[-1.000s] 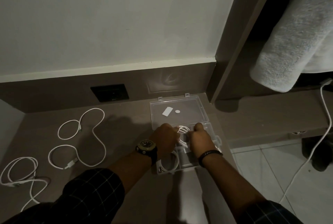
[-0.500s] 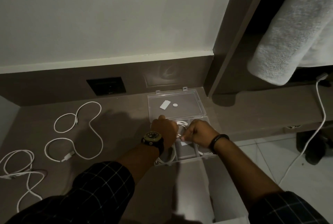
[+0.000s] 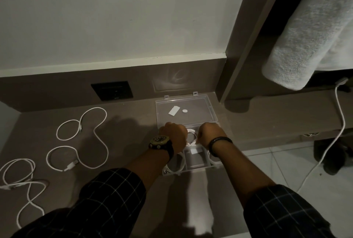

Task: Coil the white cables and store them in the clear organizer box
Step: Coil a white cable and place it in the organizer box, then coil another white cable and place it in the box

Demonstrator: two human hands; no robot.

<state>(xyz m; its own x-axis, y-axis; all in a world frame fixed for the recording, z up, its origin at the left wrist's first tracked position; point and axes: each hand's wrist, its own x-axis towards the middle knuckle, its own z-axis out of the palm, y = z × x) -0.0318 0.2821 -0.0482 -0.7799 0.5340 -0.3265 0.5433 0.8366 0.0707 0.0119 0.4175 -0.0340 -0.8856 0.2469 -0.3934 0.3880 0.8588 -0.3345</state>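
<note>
Dim, head-height view of a brown bench. At far left a loose white cable lies in loops; just right of it a second white cable snakes across the bench. Right of centre sits the clear organizer box, its lid flat open on the far side. The left hand and right hand, fingers curled, together hold a white coiled cable over the box's far compartments. Another coil lies in the near-left compartment.
</note>
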